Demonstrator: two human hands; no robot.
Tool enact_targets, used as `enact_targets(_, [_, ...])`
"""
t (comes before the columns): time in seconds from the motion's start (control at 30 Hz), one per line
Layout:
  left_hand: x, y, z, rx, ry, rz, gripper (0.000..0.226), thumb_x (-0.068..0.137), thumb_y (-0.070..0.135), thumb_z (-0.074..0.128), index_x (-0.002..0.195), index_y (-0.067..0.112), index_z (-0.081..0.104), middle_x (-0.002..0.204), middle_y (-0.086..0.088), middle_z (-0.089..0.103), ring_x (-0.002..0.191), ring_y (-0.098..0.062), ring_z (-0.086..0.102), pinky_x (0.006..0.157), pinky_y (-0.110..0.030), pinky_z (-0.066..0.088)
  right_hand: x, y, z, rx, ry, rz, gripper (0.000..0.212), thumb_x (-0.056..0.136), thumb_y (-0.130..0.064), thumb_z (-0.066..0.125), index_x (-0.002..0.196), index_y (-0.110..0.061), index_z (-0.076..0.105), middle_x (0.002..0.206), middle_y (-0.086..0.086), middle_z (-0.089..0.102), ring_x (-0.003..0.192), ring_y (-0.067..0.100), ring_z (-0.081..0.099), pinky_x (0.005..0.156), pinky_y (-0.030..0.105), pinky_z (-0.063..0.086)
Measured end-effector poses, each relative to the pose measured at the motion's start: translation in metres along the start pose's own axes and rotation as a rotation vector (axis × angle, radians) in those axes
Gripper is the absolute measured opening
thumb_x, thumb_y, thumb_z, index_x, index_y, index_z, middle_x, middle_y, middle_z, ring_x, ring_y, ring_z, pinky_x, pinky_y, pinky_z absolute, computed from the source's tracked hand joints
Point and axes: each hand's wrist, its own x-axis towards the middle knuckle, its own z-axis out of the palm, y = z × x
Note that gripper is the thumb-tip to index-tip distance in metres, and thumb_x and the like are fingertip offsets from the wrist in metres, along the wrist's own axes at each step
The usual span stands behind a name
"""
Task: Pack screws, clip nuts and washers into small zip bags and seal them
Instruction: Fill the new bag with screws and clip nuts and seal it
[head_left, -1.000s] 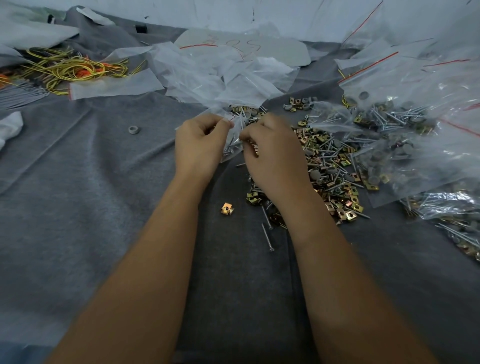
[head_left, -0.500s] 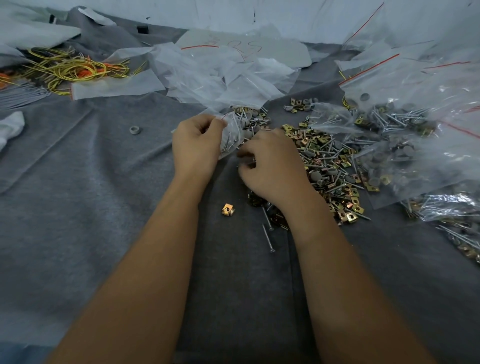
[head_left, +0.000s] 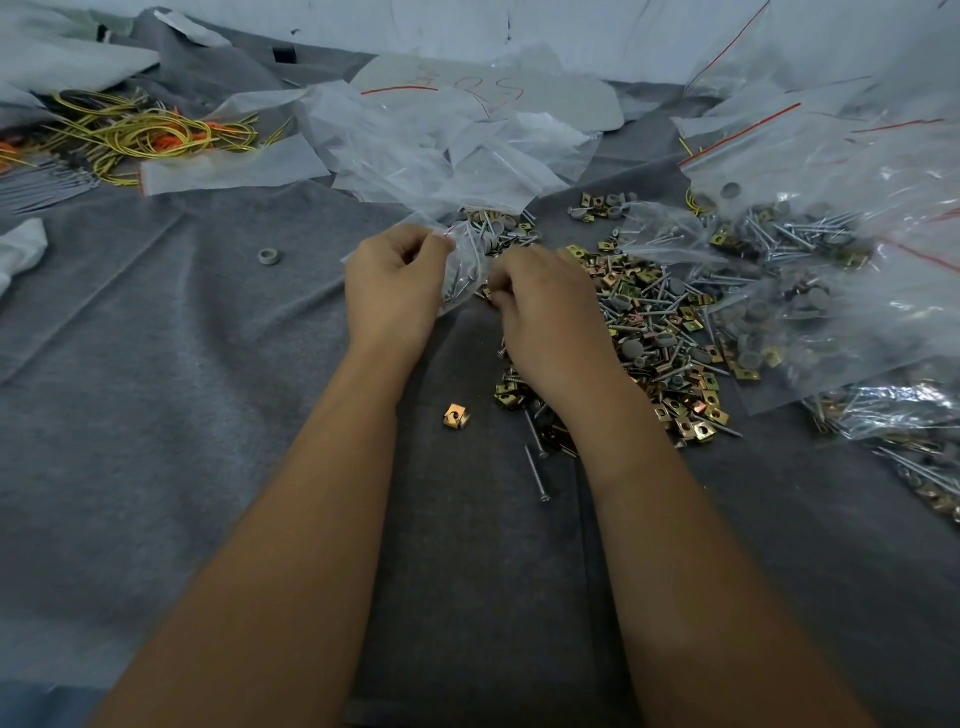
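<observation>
Head view: right hand (head_left: 545, 312) slid nearer bag (head_left: 462, 270).

A wrinkled grey felt cloth (head_left: 156, 364) covers the work surface from near edge to far edge, where a pale white wall (head_left: 571, 31) rises under soft, even, slightly bluish light.

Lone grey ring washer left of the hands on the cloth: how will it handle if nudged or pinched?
The small grey ring washer lies flat on the grey felt cloth, so it likely slides rather than rolls. Probably light; its low profile may make pinching fiddly.
</observation>
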Motion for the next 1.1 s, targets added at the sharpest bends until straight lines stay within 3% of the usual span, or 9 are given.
enact_targets(0.13, [-0.002,0.0,-0.001,0.056,-0.043,0.059,0.029,0.09,0.021,0.058,0.083,-0.005,0.069,0.063,-0.014,0.055,0.056,-0.005,0.041,0.053,-0.021,0.033,0.002,-0.001,-0.007,0.412,0.152,0.187,0.016,0.092,-0.007,0.059,0.104,-0.016,0.064,0.097,-0.004,0.058,0.081,0.003,0.051,0.069,0.009,0.038])
enact_targets(0.3, [-0.004,0.002,0.001,0.08,-0.102,0.088,0.029,0.09,0.021,0.06,0.082,-0.005,0.069,0.057,-0.006,0.047,0.052,-0.008,0.037,0.053,-0.028,0.033,0.003,-0.006,-0.014,0.739,0.284,0.273,0.018,0.085,-0.006,0.066,0.084,-0.024,0.066,0.077,-0.009,0.065,0.071,0.003,0.061,0.065,0.015,0.051])
enact_targets(0.5, [-0.006,0.005,-0.001,0.094,-0.151,0.11,0.028,0.091,0.019,0.058,0.083,-0.004,0.07,0.056,-0.012,0.049,0.052,-0.006,0.038,0.052,-0.025,0.033,0.003,-0.008,-0.005,0.741,0.16,0.254,0.022,0.086,-0.004,0.067,0.089,-0.025,0.067,0.085,-0.005,0.069,0.08,0.008,0.067,0.075,0.029,0.058])
enact_targets(0.6, [-0.005,0.004,-0.001,0.11,-0.142,0.096,0.029,0.092,0.02,0.057,0.083,-0.005,0.069,0.055,-0.003,0.045,0.048,-0.004,0.034,0.05,-0.025,0.03,0.002,-0.008,-0.003,0.716,0.103,0.246,0.026,0.087,-0.008,0.067,0.11,-0.02,0.068,0.101,-0.001,0.069,0.088,0.005,0.065,0.079,0.018,0.053])
enact_targets(0.7, [-0.002,0.002,-0.001,0.124,-0.075,0.076,0.03,0.092,0.018,0.056,0.082,-0.009,0.065,0.054,-0.003,0.043,0.048,-0.006,0.032,0.049,-0.026,0.028,0.002,-0.009,-0.008,0.599,0.138,0.201,0.014,0.086,-0.012,0.068,0.097,-0.021,0.07,0.095,-0.006,0.066,0.079,0.0,0.059,0.068,0.008,0.044])
enact_targets(0.87, [0.002,-0.004,-0.003,0.136,0.037,0.006,0.029,0.089,0.019,0.054,0.085,-0.007,0.067,0.053,-0.003,0.044,0.048,-0.009,0.033,0.05,-0.029,0.028,-0.001,-0.007,-0.026,0.523,-0.175,0.134,0.011,0.084,-0.016,0.07,0.077,-0.024,0.071,0.069,-0.014,0.063,0.064,-0.006,0.056,0.06,0.01,0.041])
enact_targets(0.93, [0.003,-0.005,-0.003,0.13,0.07,-0.002,0.029,0.089,0.019,0.053,0.084,-0.007,0.067,0.055,-0.009,0.047,0.051,-0.01,0.036,0.051,-0.03,0.03,-0.001,-0.003,-0.035,0.478,-0.41,0.131,0.005,0.08,-0.021,0.076,0.08,-0.024,0.072,0.072,-0.013,0.064,0.064,-0.008,0.056,0.061,0.012,0.042])
enact_targets(1.0, [0.003,-0.003,-0.003,0.091,0.126,-0.003,0.029,0.091,0.02,0.054,0.08,-0.004,0.066,0.053,-0.005,0.046,0.051,-0.009,0.036,0.053,-0.029,0.031,-0.002,0.003,-0.042,0.398,-0.664,0.089,0.021,0.074,-0.026,0.083,0.091,-0.024,0.071,0.087,-0.012,0.061,0.071,-0.006,0.055,0.062,0.008,0.04])
enact_targets(1.1, [0.001,0.003,-0.005,-0.024,0.273,0.052,0.025,0.094,0.022,0.053,0.071,0.019,0.062,0.051,0.009,0.042,0.05,-0.003,0.036,0.053,-0.024,0.032,-0.004,0.008,-0.044,0.264,-0.74,0.053,0.033,0.071,-0.025,0.085,0.098,-0.033,0.067,0.099,-0.015,0.054,0.081,-0.006,0.05,0.061,0.002,0.035])
